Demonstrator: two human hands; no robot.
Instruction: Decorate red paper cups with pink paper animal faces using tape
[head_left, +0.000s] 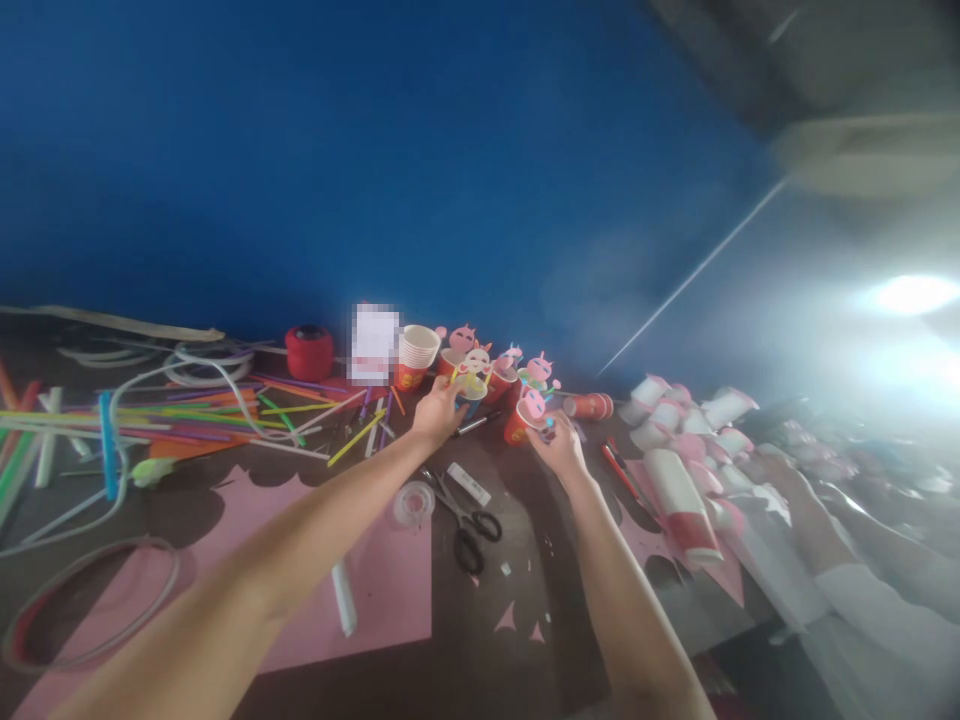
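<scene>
My left hand (436,410) grips a blue paper cup (474,408) by its left side. A pale cut-out character (475,362) with orange ears stands up from that cup. At the right, my right hand (561,442) has its fingers round a red paper cup (514,430), which carries a pink cut-out face (534,404). Close behind both hands stand several more cups with pink characters, one pink figure (540,368) among them. A stack of nested paper cups (420,348) is to the left of these.
Scissors (466,525), a tape roll (414,504) and pink sheet (390,590) lie nearer me. Coloured sticks (217,420) and a red spool (309,352) spread left. At right are an overturned cup (589,407), a red pen (621,468) and a white-red cylinder (682,505).
</scene>
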